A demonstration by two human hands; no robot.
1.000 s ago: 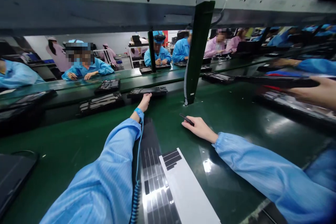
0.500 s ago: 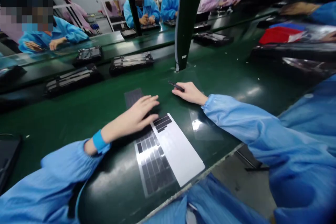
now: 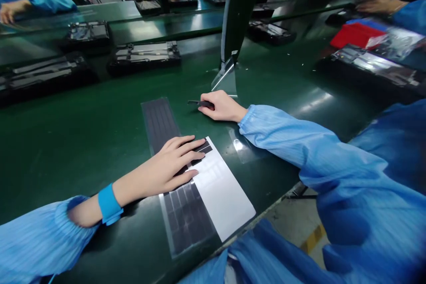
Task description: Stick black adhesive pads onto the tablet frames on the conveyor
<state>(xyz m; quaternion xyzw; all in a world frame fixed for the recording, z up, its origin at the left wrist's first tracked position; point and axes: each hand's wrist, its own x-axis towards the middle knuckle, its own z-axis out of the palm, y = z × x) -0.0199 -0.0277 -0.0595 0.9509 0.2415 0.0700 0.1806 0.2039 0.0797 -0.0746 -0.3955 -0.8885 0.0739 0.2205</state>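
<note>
My left hand (image 3: pixel 166 162) lies flat with its fingers spread across a sheet of dark rectangular strips (image 3: pixel 184 215), pressing near the edge of its white backing panel (image 3: pixel 222 191). A blue wrist strap (image 3: pixel 108 204) circles that wrist. My right hand (image 3: pixel 221 106) rests on the belt above the sheet and grips black tweezers (image 3: pixel 196 103), whose tips point left. A long dark strip (image 3: pixel 158 120) extends from the sheet toward the far side, beyond my left fingers. My left hand hides part of the sheet.
The sheet lies on a green conveyor belt (image 3: pixel 83 111). Black trays (image 3: pixel 144 57) holding electronic parts sit along it. Behind my right hand stands a dark green post (image 3: pixel 241 9), with clear film (image 3: pixel 226 77) at its foot. A red box (image 3: pixel 356 35) and a co-worker's hand (image 3: pixel 377 4) are at upper right.
My left hand has moved from the black tray back onto the sheet. My right hand has slid left with the tweezers. The view has tilted and shifted, bringing the belt's near edge into sight.
</note>
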